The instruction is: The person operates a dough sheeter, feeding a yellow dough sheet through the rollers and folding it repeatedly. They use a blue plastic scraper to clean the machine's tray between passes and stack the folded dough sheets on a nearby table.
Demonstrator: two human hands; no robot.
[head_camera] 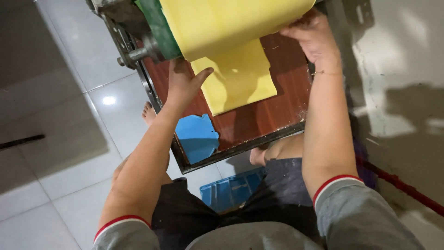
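Your left hand (pixel 184 84) rests flat on the reddish-brown wooden desk (pixel 273 111), palm down, its fingers (pixel 202 76) spread open and the thumb tip touching the left edge of the yellow dough sheet (pixel 238 78). Your right hand (pixel 311 38) is higher up on the right, with its fingers curled around the right edge of the same sheet where it comes off the roll (pixel 222 21) at the top of the view. The sheet hangs down from that roll and its free end lies on the desk between your two hands. To the left of the roll you have a green roller (pixel 159 32) with a metal shaft end (pixel 134 55) sticking out. A blue plastic scraper-like piece (pixel 198 138) lies on the near left corner of the desk, apart from the dough. Below the desk edge, a blue plastic crate (pixel 231 190) sits on the tiled floor (pixel 60 120) beside your bare foot (pixel 149 113).
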